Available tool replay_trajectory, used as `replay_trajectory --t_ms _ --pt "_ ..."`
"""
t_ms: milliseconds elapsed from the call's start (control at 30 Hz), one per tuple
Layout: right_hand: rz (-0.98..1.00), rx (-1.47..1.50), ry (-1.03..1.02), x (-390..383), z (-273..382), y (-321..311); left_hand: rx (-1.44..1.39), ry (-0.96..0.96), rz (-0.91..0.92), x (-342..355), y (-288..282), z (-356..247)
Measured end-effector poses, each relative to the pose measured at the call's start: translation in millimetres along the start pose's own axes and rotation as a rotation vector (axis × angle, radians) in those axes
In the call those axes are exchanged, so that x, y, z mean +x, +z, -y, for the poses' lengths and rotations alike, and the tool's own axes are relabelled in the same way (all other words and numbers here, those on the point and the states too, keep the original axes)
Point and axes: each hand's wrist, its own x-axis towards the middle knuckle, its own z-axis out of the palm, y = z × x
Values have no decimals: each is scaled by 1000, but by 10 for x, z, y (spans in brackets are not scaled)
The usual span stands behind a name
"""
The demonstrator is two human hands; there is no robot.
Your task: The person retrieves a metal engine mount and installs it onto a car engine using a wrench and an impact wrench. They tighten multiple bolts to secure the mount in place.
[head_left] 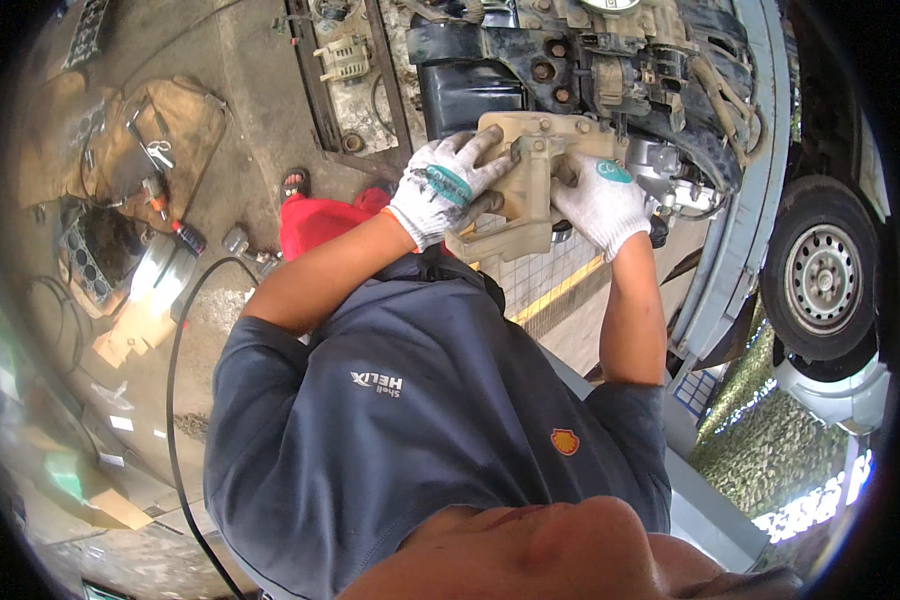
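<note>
A beige, box-edged engine part [537, 185] with bolt heads or holes along its upper edge sits against the front of the dark engine [470, 85]. My left hand [444, 190], in a white knit glove with a teal patch and dark smudges, grips its left side, fingers bent over the edge. On the opposite side, my right hand [607, 205] in a matching glove holds the part with its thumb toward the middle; some fingertips are hidden behind it. Whether the part is fastened to the engine, I cannot tell.
A blue-grey vehicle body edge [735, 220] runs along the right, with a wheel [822, 278] beyond it. On the floor at left lie a head gasket [88, 255], cardboard [185, 135], a spray can [188, 237] and hand tools. A black cable [173, 400] curves past my left side.
</note>
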Motion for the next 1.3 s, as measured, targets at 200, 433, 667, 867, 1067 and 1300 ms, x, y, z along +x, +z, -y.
replay_trajectory --t_ms 200,433,667,867,1067,1300 --pt "-112 -201 -17 94 27 182 -15 9 -40 -11 58 11" --pt "-73 -258 26 185 42 219 -29 56 -119 -99 54 16" --pt "-77 -228 -99 257 -48 282 81 -211 203 -102 -655 37" --pt "-28 -213 -216 200 48 125 365 -563 676 209 -1652 207" --pt "-99 -93 -165 161 40 122 189 -124 361 788 -2412 56" --pt "-86 -1 82 85 95 189 125 536 718 1858 -2573 785"
